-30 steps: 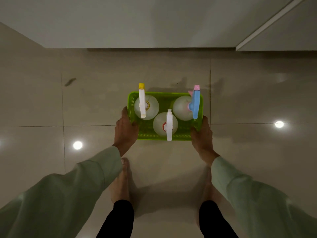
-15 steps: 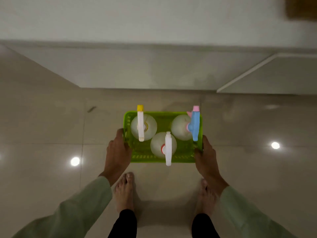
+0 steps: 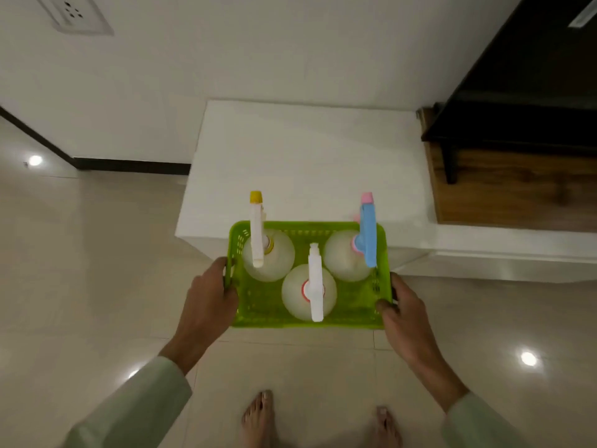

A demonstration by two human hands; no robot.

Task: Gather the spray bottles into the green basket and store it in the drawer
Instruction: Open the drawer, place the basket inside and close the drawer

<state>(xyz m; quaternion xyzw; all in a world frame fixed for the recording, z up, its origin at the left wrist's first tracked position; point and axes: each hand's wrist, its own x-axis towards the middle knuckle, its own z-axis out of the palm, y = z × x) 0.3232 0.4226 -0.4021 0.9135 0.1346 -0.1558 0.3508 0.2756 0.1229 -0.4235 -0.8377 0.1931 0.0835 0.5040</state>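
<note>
With your left hand (image 3: 206,295) and right hand (image 3: 405,313) clamped on the green basket (image 3: 258,305)'s side rims, keep it level; three upright spray bottles (image 3: 308,294) likely make it top-heavy

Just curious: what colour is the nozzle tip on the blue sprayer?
Pink, on the blue sprayer; the head view shows it best.

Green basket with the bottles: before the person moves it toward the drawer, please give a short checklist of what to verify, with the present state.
1. Left hand grips the green basket side: ok.
2. Right hand grips the other side: ok.
3. All three spray bottles inside: ok.
4. Bottles upright: ok.
5. Drawer open: cannot tell, none visible.
6. Path over the white cabinet free: ok.
</note>
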